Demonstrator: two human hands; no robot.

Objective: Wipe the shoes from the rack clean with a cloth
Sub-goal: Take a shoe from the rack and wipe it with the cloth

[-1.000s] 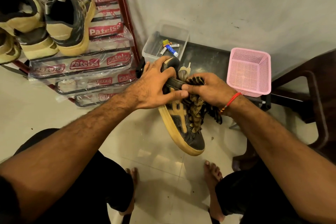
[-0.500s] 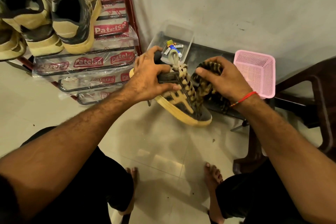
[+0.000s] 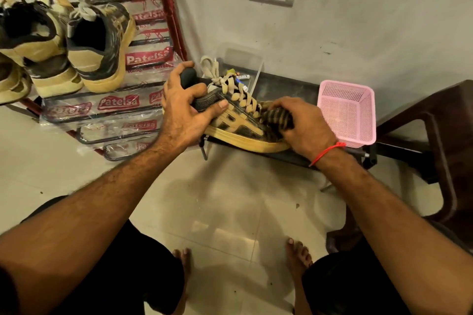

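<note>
A black and tan sneaker [image 3: 243, 126] with a yellowed sole lies nearly level in front of me, toe pointing right, laces up. My left hand [image 3: 183, 107] grips its heel and collar. My right hand [image 3: 299, 125] holds a striped dark and tan cloth [image 3: 277, 117] bunched against the shoe's toe area. On the shoe rack [image 3: 120, 112] at the left stand other black and tan sneakers [image 3: 99, 46], heels toward me.
A low dark bench [image 3: 286, 89] against the wall carries a clear plastic box [image 3: 243, 59] with small items and a pink mesh basket [image 3: 348, 112]. A dark brown plastic chair [image 3: 435, 135] stands at the right. My bare feet rest on the pale tiled floor [image 3: 230, 212].
The shoe has been turned from toe-down to nearly level, laces up. My right hand moved the cloth from the shoe's side and laces down onto the toe.
</note>
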